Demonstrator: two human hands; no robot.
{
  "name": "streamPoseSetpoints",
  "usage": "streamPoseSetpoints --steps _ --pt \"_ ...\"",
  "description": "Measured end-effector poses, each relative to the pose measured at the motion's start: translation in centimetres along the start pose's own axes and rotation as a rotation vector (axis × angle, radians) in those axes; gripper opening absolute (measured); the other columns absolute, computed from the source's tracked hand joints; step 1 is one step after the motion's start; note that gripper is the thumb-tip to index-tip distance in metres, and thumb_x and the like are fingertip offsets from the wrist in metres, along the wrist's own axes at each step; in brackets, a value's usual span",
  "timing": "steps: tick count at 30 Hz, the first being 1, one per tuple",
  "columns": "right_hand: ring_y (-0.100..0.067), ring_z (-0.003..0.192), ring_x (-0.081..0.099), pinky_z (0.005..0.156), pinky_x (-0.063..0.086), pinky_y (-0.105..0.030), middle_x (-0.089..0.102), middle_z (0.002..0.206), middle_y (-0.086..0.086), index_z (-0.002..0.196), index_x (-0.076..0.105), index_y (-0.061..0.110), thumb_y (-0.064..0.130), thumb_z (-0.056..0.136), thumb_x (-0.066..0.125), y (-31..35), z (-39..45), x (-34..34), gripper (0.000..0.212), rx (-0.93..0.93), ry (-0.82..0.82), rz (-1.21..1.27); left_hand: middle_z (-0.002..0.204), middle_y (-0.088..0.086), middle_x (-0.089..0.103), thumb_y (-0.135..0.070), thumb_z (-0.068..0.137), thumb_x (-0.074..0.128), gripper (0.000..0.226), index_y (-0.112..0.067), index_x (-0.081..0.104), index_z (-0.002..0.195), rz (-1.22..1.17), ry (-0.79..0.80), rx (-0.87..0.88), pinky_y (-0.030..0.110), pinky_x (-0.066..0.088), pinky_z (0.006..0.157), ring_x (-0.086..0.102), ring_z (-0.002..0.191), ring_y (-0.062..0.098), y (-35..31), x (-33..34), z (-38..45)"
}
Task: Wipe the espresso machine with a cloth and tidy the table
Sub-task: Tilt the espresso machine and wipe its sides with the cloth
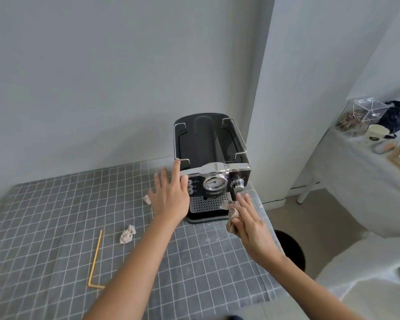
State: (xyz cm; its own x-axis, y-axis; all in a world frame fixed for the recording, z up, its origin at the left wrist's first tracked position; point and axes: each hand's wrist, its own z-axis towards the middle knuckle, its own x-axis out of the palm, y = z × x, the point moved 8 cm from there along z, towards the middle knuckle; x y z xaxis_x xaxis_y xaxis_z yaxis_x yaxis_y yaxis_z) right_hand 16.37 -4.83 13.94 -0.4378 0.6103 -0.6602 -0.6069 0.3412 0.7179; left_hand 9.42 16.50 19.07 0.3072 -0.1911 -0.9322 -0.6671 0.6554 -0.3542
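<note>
A black and chrome espresso machine (211,155) stands at the table's far right corner on the grey checked tablecloth (56,215). My left hand (170,195) lies flat against the machine's left front corner, fingers straight, the index tip at the top rail. My right hand (249,224) presses a brownish cloth (232,219) against the machine's lower right front, below the chrome knob (238,184); the fingers lie straight over the cloth, and the thumb is tucked at it.
Two crumpled paper scraps lie on the tablecloth, one (127,234) near the middle and one (147,199) by my left hand. A bent yellow straw (95,262) lies to the left. A dark bin (291,248) stands below the table's right edge. A cluttered side table (367,162) stands at right.
</note>
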Motion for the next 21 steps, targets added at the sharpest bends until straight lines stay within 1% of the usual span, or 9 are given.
streamPoseSetpoints --steps 4,7,9,11,13,15,17,19,21 --pt "-0.025 0.152 0.000 0.119 0.027 -0.048 0.014 0.163 -0.005 0.144 0.040 0.014 0.028 0.103 0.041 -8.4 -4.1 5.5 0.044 0.237 0.210 -0.168 0.158 0.009 0.020 -0.052 0.097 0.009 0.051 -0.041 0.002 0.147 -0.044 -0.021 -0.016 0.061 0.029 0.107 0.018 0.145 0.032 0.3 0.6 -0.1" --pt "-0.033 0.152 -0.008 0.123 0.010 -0.050 -0.005 0.163 -0.003 0.154 0.020 0.022 0.035 0.104 0.038 -12.3 -6.0 8.7 0.054 0.279 0.489 -0.396 0.158 0.008 0.020 -0.052 0.097 0.009 0.054 -0.038 0.001 0.148 -0.051 -0.021 -0.014 0.060 0.028 0.108 0.018 0.145 0.032 0.3 1.0 -0.4" --pt "-0.034 0.152 -0.008 0.122 0.005 -0.049 -0.003 0.165 -0.008 0.154 0.017 0.029 0.039 0.104 0.034 -12.3 -6.2 9.4 0.054 0.260 0.575 -0.399 0.159 0.006 0.017 -0.053 0.096 0.009 0.058 -0.033 -0.001 0.149 -0.054 -0.005 -0.017 0.059 0.025 0.110 0.016 0.145 0.030 0.5 1.3 -0.6" --pt "-0.033 0.152 0.000 0.121 0.007 -0.050 0.008 0.165 -0.009 0.154 0.024 0.026 0.034 0.104 0.036 -10.8 -4.9 8.2 0.051 0.271 0.480 -0.249 0.160 0.003 0.011 -0.055 0.095 0.007 0.063 -0.027 -0.002 0.151 -0.066 0.038 -0.016 0.059 0.018 0.113 0.011 0.147 0.026 0.8 1.7 -0.6" --pt "-0.031 0.141 0.038 0.116 0.030 -0.049 0.035 0.156 -0.009 0.146 0.040 0.018 0.028 0.104 0.040 -9.0 -2.0 4.2 0.043 0.304 0.215 -0.097 0.160 0.004 0.011 -0.056 0.095 0.003 0.069 -0.018 0.006 0.151 -0.078 0.018 -0.004 0.056 0.015 0.115 0.010 0.147 0.023 0.9 1.1 -0.5" --pt "-0.027 0.101 0.067 0.087 0.051 -0.032 0.061 0.131 -0.009 0.133 0.053 0.011 0.020 0.103 0.043 -7.2 1.0 -1.8 0.033 0.380 -0.110 -0.010 0.157 0.009 0.023 -0.052 0.097 0.004 0.070 -0.008 0.021 0.149 -0.113 -0.140 0.004 0.049 0.020 0.115 0.021 0.145 0.023 0.8 -1.2 0.2" --pt "-0.024 0.083 0.066 0.071 0.044 -0.015 0.070 0.110 -0.008 0.121 0.059 0.009 0.015 0.101 0.046 -5.4 4.2 -7.3 0.024 0.433 -0.379 0.094 0.147 0.015 0.041 -0.044 0.100 0.015 0.063 -0.002 0.037 0.142 -0.214 -0.283 -0.004 0.041 0.028 0.110 0.036 0.137 0.026 0.7 -3.9 1.8" --pt "-0.017 0.076 0.060 0.062 0.038 -0.007 0.070 0.099 -0.006 0.111 0.062 0.010 0.015 0.100 0.047 -2.9 8.1 -10.9 0.020 0.391 -0.490 0.129 0.111 0.015 0.063 -0.031 0.101 0.030 0.045 -0.002 0.059 0.119 -0.289 -0.303 0.003 0.038 0.041 0.094 0.056 0.110 0.030 0.2 -5.8 4.7" --pt "-0.020 0.084 0.061 0.068 0.041 -0.013 0.070 0.099 -0.009 0.112 0.064 0.008 0.016 0.099 0.046 -0.8 12.4 -11.8 0.024 0.331 -0.418 0.071 0.067 0.006 0.048 -0.020 0.098 0.038 0.033 -0.010 0.057 0.073 -0.313 -0.215 0.041 0.033 0.035 0.065 0.047 0.063 0.026 -0.9 -6.4 7.6"
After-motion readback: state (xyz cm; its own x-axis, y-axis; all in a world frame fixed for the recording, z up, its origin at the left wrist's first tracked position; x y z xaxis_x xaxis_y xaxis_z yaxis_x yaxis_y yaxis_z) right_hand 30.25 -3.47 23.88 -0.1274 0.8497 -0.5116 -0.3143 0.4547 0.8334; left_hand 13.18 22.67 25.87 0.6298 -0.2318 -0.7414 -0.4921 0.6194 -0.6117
